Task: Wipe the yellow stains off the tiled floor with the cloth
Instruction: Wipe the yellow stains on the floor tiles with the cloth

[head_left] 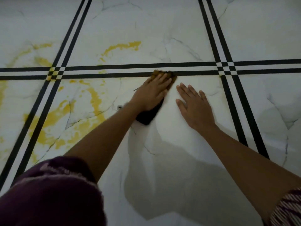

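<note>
yellow stains [53,117] left, purple fabric [48,193] foreground

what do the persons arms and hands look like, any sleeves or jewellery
Both forearms are bare down to the left hand and the right hand. No rings, watch or gloves show. Near the left upper arm is dark purple fabric with pale stitching; by the right elbow is maroon-and-white striped fabric.
</note>
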